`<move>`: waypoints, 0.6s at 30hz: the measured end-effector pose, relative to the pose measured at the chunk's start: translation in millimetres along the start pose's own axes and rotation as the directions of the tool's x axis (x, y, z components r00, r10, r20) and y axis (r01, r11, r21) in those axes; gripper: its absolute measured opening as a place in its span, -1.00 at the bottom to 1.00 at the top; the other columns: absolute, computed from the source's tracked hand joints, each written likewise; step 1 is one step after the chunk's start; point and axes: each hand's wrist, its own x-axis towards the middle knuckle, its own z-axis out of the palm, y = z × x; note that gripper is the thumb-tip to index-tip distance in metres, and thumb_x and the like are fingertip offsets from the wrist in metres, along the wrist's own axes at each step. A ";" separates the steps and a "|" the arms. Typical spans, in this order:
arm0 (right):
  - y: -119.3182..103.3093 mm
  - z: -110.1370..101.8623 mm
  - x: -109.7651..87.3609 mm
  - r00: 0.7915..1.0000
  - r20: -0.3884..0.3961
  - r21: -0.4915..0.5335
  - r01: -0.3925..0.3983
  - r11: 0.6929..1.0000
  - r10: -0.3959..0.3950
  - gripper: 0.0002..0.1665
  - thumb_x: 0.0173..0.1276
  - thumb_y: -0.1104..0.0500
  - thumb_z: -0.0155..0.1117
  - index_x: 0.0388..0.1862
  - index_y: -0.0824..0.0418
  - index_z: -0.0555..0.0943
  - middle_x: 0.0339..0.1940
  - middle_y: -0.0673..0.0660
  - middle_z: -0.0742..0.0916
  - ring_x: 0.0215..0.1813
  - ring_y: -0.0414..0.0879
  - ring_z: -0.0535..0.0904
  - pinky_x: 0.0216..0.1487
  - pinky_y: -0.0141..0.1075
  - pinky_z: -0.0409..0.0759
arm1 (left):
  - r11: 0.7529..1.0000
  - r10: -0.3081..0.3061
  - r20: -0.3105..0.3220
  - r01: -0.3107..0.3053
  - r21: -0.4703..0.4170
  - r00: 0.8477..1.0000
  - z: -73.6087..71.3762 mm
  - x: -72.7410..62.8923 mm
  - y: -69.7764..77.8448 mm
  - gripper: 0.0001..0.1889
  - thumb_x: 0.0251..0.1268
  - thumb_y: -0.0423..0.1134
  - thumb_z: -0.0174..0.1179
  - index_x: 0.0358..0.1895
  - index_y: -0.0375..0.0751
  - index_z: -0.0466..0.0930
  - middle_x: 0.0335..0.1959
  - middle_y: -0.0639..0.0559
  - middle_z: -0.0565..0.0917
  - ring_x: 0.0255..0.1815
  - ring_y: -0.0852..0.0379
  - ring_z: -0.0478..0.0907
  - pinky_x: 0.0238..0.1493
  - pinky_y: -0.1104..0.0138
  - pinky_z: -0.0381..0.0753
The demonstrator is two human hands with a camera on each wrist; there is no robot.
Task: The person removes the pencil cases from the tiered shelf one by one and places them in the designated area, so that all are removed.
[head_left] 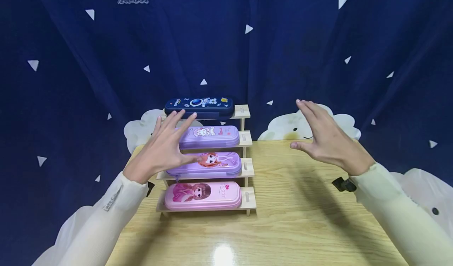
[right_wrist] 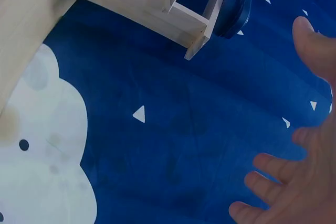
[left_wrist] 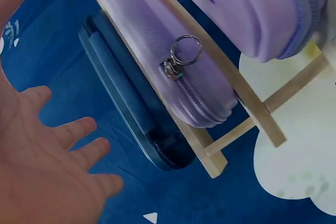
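Observation:
My left hand [head_left: 162, 150] hovers with spread fingers in front of a tiered wooden rack [head_left: 249, 193], holding nothing. Four tiers would be counted as several; each bears one pencil case. On top lies a dark blue case with an astronaut [head_left: 209, 103]. Below it comes a purple case with a bunny [head_left: 216, 135], then a purple case with a red-haired girl [head_left: 226, 162], and lowest a pink case with a girl [head_left: 223, 195]. In the left wrist view a zipper pull with a ring [left_wrist: 181, 59] hangs from a purple case. My right hand [head_left: 323, 140], fingers extended, is raised right of the rack, touching nothing.
The rack stands on a light wood-grain table [head_left: 283, 226], left of its middle. Behind the table hangs a dark blue curtain [head_left: 301, 54] with white triangles and clouds. Each wrist has a black strap [head_left: 344, 184].

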 end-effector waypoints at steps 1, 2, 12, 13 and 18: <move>-0.2 0.5 -0.7 1.000 0.007 0.011 -0.007 1.000 0.007 0.36 0.09 -0.12 0.58 0.70 0.05 -0.06 0.64 0.31 0.23 0.62 0.37 0.12 0.56 0.28 0.15 | 1.000 -0.004 -0.002 0.004 -0.005 1.000 0.4 -0.5 -1.4 0.27 -0.15 0.43 0.45 0.66 0.23 -0.08 0.67 -0.17 0.04 0.69 -0.29 -0.10 0.61 -0.35 -0.23; -0.7 1.0 -1.4 1.000 0.013 0.022 -0.016 1.000 0.016 0.37 0.10 -0.11 0.57 0.70 0.06 -0.07 0.65 0.30 0.22 0.62 0.36 0.12 0.57 0.27 0.15 | 1.000 -0.009 -0.003 0.009 -0.014 1.000 0.8 -1.2 -3.1 0.28 -0.16 0.42 0.46 0.66 0.21 -0.09 0.67 -0.18 0.05 0.69 -0.30 -0.08 0.62 -0.32 -0.21; -5.8 13.6 -9.3 0.991 0.084 0.118 -0.117 0.986 0.107 0.36 0.16 -0.10 0.56 0.69 0.16 -0.12 0.66 0.35 0.18 0.64 0.35 0.08 0.56 0.30 0.13 | 0.970 -0.114 0.019 0.116 -0.214 0.993 5.2 -17.1 -24.6 0.32 -0.15 0.30 0.54 0.67 0.09 -0.13 0.66 -0.16 0.06 0.67 -0.26 -0.03 0.53 -0.36 0.10; -5.9 15.4 -10.0 0.990 0.087 0.125 -0.123 0.985 0.113 0.35 0.16 -0.10 0.55 0.69 0.17 -0.11 0.66 0.34 0.18 0.64 0.34 0.08 0.56 0.30 0.14 | 0.964 -0.126 0.025 0.128 -0.234 0.992 6.2 -19.2 -27.5 0.32 -0.14 0.29 0.54 0.67 0.10 -0.14 0.66 -0.16 0.06 0.67 -0.27 -0.04 0.52 -0.37 0.10; -7.2 24.4 -12.3 0.989 0.092 0.158 -0.131 0.979 0.118 0.32 0.18 -0.12 0.53 0.67 0.23 -0.07 0.64 0.33 0.22 0.63 0.32 0.10 0.54 0.29 0.17 | 0.936 -0.178 0.041 0.182 -0.301 0.983 11.9 -28.7 -40.2 0.33 -0.13 0.26 0.56 0.67 0.09 -0.16 0.66 -0.17 0.06 0.66 -0.28 -0.02 0.50 -0.39 0.12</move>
